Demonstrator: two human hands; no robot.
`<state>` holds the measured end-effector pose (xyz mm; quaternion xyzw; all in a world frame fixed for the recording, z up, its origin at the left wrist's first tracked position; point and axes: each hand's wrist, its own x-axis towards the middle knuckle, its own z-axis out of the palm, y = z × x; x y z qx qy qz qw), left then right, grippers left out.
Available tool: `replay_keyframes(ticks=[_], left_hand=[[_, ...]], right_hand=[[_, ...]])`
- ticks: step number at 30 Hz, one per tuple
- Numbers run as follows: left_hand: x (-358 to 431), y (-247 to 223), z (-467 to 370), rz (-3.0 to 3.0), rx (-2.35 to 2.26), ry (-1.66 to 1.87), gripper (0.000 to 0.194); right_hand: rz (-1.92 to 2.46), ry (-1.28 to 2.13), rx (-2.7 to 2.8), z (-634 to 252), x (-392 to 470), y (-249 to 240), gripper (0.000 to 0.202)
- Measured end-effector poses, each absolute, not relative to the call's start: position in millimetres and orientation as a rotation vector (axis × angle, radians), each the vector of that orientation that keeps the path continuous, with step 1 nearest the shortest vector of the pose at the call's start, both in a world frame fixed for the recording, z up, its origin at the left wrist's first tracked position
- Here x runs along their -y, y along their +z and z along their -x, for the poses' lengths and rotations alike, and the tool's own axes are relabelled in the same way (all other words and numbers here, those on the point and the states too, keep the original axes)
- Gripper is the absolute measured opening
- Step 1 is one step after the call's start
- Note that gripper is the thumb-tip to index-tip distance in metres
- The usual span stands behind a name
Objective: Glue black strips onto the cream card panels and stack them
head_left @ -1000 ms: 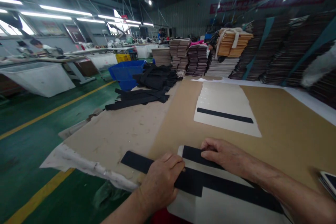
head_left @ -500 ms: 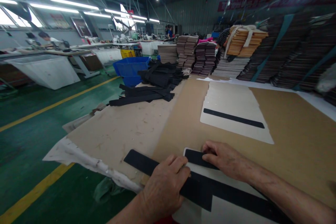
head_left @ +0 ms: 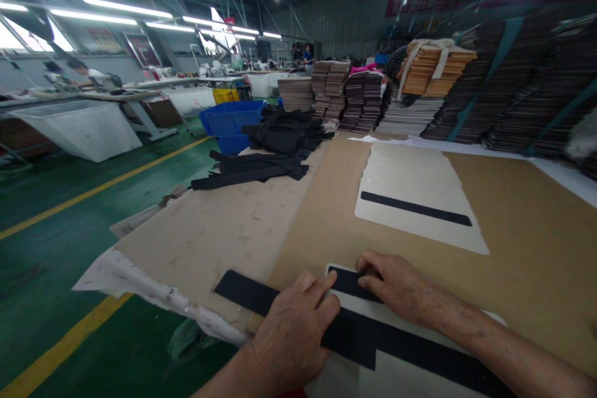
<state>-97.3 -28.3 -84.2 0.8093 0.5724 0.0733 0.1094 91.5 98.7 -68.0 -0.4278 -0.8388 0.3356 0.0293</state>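
Observation:
My left hand [head_left: 298, 329] is closed over a black strip [head_left: 245, 292] whose end sticks out to the left. More black material [head_left: 352, 337] shows right of the hand, over a pale panel [head_left: 401, 376]. The left index finger reaches forward onto the left end of another black strip [head_left: 347, 280], which lies along the far edge of a cream panel. My right hand [head_left: 385, 283] pinches this strip a little further right, thumb and fingers curled together. My right forearm hides the rest of it. A long black band [head_left: 433, 348] runs nearer me, partly under the forearm.
A cream panel [head_left: 410, 174] bearing one black strip [head_left: 415, 208] lies further back on the brown board [head_left: 317, 224]. Loose black strips [head_left: 256, 168] are heaped at the back left, beside a blue crate [head_left: 233, 121]. Tall stacks of panels [head_left: 364, 99] line the far edge.
My left index finger has stretched forward onto the end of the far strip. The right hand stays at that strip, shifted slightly left with its fingers curled tighter.

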Motion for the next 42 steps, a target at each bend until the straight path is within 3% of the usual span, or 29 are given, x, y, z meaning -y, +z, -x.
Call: replay_keyframes(ticks=[11, 19, 29, 42], left_hand=[[25, -81, 97, -2.362, -1.7, 0.182, 0.048], [22, -84, 98, -2.376, -1.707, 0.234, 0.05], [19, -98, 107, -2.506, -1.739, 0.192, 0.058], [17, -113, 118, -2.599, -1.704, 0.244, 0.058]], right_hand=[[1.323, 1.025, 2.564, -98, -98, -59, 0.006], [1.451, 1.426, 2.243, -227, -104, -39, 0.009], [1.834, 1.0, 1.839, -258, -57, -82, 0.015], [1.858, 0.985, 1.737, -251, -63, -81, 0.019]])
